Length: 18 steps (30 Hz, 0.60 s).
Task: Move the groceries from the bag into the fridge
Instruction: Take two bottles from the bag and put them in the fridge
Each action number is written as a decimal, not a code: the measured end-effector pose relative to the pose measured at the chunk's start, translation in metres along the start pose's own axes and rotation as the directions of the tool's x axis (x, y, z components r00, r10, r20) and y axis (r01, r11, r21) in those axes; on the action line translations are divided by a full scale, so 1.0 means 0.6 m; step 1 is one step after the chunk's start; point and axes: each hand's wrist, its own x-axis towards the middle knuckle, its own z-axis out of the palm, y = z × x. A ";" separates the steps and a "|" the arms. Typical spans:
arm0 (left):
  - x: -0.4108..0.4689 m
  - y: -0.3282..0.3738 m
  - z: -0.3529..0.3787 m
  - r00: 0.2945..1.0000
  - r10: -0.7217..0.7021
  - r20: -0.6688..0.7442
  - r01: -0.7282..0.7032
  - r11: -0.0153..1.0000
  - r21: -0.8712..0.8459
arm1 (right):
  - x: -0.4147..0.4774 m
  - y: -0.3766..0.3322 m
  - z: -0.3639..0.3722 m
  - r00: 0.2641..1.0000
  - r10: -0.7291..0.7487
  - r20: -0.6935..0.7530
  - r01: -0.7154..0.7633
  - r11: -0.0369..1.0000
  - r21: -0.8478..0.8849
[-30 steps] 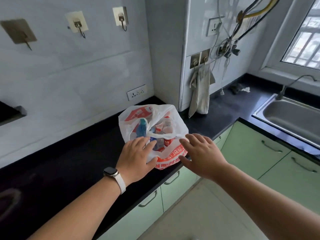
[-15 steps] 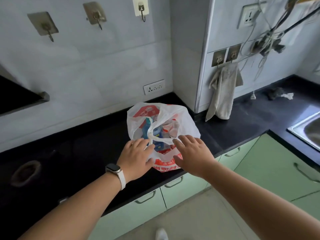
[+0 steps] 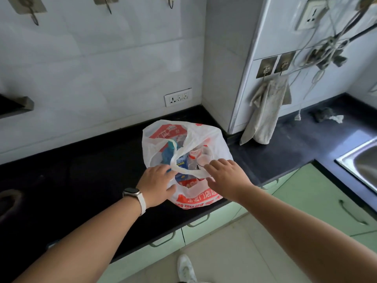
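A white plastic bag [image 3: 216,144] with red print stands on the black countertop [image 3: 91,170], near its front edge. Its mouth gapes, showing a blue package [image 3: 167,155] and bottles with red labels [image 3: 194,158]. My left hand [image 3: 157,183], a watch on its wrist, lies against the bag's left side with fingers apart and the thumb pressing the plastic. My right hand [image 3: 224,176] is at the right of the opening, its fingertips on the twisted handle loop [image 3: 183,169]. Whether it pinches the loop is unclear. No fridge is in view.
A grey cloth [image 3: 265,111] hangs from wall hooks to the right of the bag. A steel sink [image 3: 361,160] is at the far right. Green cabinet drawers [image 3: 306,193] run under the counter. My white shoe [image 3: 185,268] is on the floor below.
Both hands have moved forward onto the bag, from hovering in front of it to touching its opening. The view has swung left and down, closer to the bag.
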 end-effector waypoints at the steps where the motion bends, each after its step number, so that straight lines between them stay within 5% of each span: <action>1: 0.005 -0.004 0.007 1.000 -0.016 0.020 0.017 1.000 -0.026 | 0.007 0.002 0.000 1.000 0.004 0.019 -0.004 1.000 0.007; 5: 0.008 -0.018 0.047 0.991 -0.135 0.005 0.133 0.974 -0.182 | 0.026 0.007 0.011 0.999 -0.004 -0.035 0.005 1.000 0.030; 10: 0.016 -0.009 0.050 0.934 -0.353 -0.058 0.277 0.818 -0.505 | 0.042 0.005 0.005 0.951 0.027 -0.308 0.014 0.992 0.129; 14: 0.028 -0.007 0.044 0.866 -0.499 0.021 0.433 0.731 -0.527 | 0.059 0.002 -0.005 0.912 0.092 -0.400 -0.009 0.979 0.204; 18: 0.026 -0.021 0.045 0.867 -0.495 -0.054 0.397 0.753 -0.524 | 0.072 0.005 -0.018 0.882 0.154 -0.446 -0.035 0.964 0.263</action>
